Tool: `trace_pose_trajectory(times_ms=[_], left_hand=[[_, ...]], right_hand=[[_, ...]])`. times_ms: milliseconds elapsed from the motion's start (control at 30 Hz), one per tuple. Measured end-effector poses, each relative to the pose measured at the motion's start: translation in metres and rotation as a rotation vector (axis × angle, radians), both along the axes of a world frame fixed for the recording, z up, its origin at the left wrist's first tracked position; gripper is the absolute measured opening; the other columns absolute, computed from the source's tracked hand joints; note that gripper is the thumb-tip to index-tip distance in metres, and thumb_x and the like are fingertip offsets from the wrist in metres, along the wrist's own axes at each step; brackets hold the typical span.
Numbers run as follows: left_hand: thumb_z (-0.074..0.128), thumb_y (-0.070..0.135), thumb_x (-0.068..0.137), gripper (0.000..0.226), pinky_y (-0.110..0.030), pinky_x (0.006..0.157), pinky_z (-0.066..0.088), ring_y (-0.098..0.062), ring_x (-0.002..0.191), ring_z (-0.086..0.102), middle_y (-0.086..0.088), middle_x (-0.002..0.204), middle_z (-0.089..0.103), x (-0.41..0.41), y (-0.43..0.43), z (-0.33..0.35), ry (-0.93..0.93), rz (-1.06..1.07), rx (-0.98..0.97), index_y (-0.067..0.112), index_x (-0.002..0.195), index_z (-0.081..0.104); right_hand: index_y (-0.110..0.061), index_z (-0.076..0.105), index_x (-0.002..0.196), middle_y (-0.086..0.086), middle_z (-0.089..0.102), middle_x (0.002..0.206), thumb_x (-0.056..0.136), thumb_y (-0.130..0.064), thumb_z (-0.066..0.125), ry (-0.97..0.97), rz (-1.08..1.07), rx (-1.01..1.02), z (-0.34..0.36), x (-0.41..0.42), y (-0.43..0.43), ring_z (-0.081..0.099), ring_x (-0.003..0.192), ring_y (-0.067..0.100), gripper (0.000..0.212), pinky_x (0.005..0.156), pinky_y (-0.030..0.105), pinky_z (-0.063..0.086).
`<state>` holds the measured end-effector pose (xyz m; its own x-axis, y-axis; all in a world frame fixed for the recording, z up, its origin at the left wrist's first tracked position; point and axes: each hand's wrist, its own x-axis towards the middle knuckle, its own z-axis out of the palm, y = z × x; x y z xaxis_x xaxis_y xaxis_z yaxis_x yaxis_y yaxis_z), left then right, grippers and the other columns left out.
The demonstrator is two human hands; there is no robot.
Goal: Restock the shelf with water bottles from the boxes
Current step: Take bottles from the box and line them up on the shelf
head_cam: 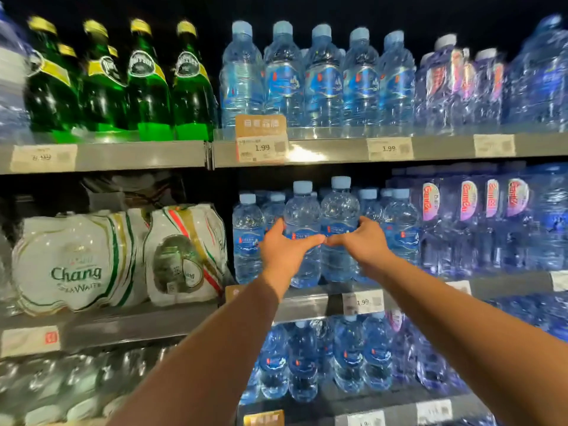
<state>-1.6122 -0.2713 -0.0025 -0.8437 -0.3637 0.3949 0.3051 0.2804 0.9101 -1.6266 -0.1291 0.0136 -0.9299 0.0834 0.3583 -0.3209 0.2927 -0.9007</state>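
Both forearms reached up from the bottom of the head view toward the middle shelf. My left hand wrapped the left-hand bottle at its label, fingers round the far side and thumb across the front. My right hand gripped the right-hand bottle the same way, and the two thumb tips met between them. The pair stood upright, side by side and touching, at the front of that shelf, between the left neighbour and the right neighbour. Whether their bases were already down I could not tell. No box was in view.

I judged this to be the placing step. Done well, it meant holding both bottles together and vertical and sliding them straight back rather than dropping them. That way the caps would clear the upper shelf and the neighbours would not be knocked. Labels should face out. Thin walls like these probably buckle under a hard squeeze, so a light grip at the label suited. I would release only once both bases sat flat behind the price tag.
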Motion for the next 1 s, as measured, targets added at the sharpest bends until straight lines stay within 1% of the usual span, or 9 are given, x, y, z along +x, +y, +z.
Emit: trace_pose_trajectory(times_ms=[200, 333, 400, 500, 567, 633, 733, 800, 1000], left_hand=[[0.084, 0.037, 0.068, 0.100, -0.037, 0.109, 0.033, -0.024, 0.138, 0.035, -0.004, 0.152, 0.036, -0.018, -0.004, -0.005, -0.025, 0.050, -0.002, 0.016, 0.149, 0.029], [0.084, 0.037, 0.068, 0.102, -0.036, 0.108, 0.034, -0.024, 0.138, 0.035, -0.004, 0.152, 0.035, -0.022, -0.006, -0.015, -0.024, 0.030, 0.001, 0.014, 0.150, 0.028], [0.084, 0.036, 0.069, 0.102, -0.036, 0.108, 0.034, -0.023, 0.139, 0.034, -0.003, 0.153, 0.034, -0.023, -0.005, -0.020, -0.013, 0.012, 0.014, 0.014, 0.150, 0.027], [0.082, 0.039, 0.070, 0.100, -0.038, 0.105, 0.035, -0.024, 0.136, 0.036, -0.002, 0.151, 0.035, -0.024, -0.005, -0.023, -0.002, 0.007, -0.032, 0.019, 0.150, 0.025], [0.081, 0.042, 0.071, 0.101, -0.040, 0.106, 0.035, -0.024, 0.136, 0.035, -0.003, 0.151, 0.035, -0.024, -0.004, -0.025, -0.002, 0.012, -0.065, 0.019, 0.150, 0.023], [0.079, 0.042, 0.073, 0.101, -0.041, 0.108, 0.034, -0.024, 0.138, 0.032, -0.003, 0.153, 0.030, -0.023, -0.002, -0.029, -0.007, 0.026, -0.109, 0.020, 0.152, 0.019], [0.079, 0.033, 0.074, 0.100, -0.037, 0.103, 0.036, -0.025, 0.132, 0.033, -0.005, 0.144, 0.026, -0.020, -0.002, -0.035, -0.022, 0.067, -0.189, 0.020, 0.152, 0.016], [0.079, 0.026, 0.071, 0.105, -0.037, 0.101, 0.036, -0.025, 0.131, 0.029, -0.005, 0.138, 0.025, -0.017, -0.001, -0.036, -0.044, 0.086, -0.268, 0.020, 0.152, 0.011], [0.078, 0.023, 0.073, 0.090, -0.040, 0.096, 0.040, -0.030, 0.125, 0.041, -0.008, 0.136, 0.035, -0.008, 0.002, -0.044, -0.114, 0.129, -0.269, 0.013, 0.144, 0.023]], right_hand=[[-0.003, 0.039, 0.137, 0.004, 0.048, 0.110, 0.069, -0.015, 0.084, 0.024, -0.036, 0.084, -0.007, -0.013, -0.007, 0.050, 0.094, 0.022, 0.082, 0.075, 0.033, 0.040], [-0.001, 0.047, 0.126, 0.008, 0.060, 0.109, 0.065, -0.017, 0.087, 0.065, -0.095, 0.176, -0.019, -0.022, -0.010, 0.056, 0.085, 0.025, 0.075, 0.069, 0.033, 0.044], [-0.003, 0.042, 0.129, 0.010, 0.058, 0.115, 0.066, -0.017, 0.086, 0.058, -0.104, 0.193, -0.021, -0.021, -0.010, 0.058, 0.086, 0.025, 0.078, 0.068, 0.031, 0.044], [-0.006, 0.037, 0.118, 0.009, 0.052, 0.099, 0.070, -0.016, 0.083, 0.051, -0.112, 0.129, -0.023, -0.020, -0.011, 0.047, 0.067, 0.014, 0.067, 0.052, 0.026, 0.037], [-0.005, 0.038, 0.119, 0.005, 0.051, 0.091, 0.073, -0.016, 0.080, 0.068, -0.144, 0.115, -0.029, -0.019, -0.016, 0.044, 0.065, 0.013, 0.063, 0.052, 0.028, 0.037], [-0.003, 0.043, 0.123, 0.000, 0.051, 0.089, 0.074, -0.017, 0.078, 0.117, -0.200, 0.110, -0.036, -0.018, -0.021, 0.050, 0.071, 0.016, 0.062, 0.063, 0.031, 0.039], [-0.004, 0.051, 0.127, 0.009, 0.049, 0.115, 0.072, -0.023, 0.078, 0.185, -0.310, 0.139, -0.045, -0.018, -0.027, 0.053, 0.103, 0.028, 0.064, 0.083, 0.032, 0.040], [-0.004, 0.050, 0.130, 0.011, 0.049, 0.119, 0.069, -0.024, 0.079, 0.218, -0.366, 0.112, -0.051, -0.017, -0.031, 0.050, 0.111, 0.029, 0.071, 0.092, 0.036, 0.042], [-0.002, 0.045, 0.128, 0.010, 0.050, 0.125, 0.065, -0.028, 0.086, 0.115, -0.390, 0.092, -0.077, -0.014, -0.035, 0.050, 0.114, 0.027, 0.080, 0.091, 0.034, 0.042]])
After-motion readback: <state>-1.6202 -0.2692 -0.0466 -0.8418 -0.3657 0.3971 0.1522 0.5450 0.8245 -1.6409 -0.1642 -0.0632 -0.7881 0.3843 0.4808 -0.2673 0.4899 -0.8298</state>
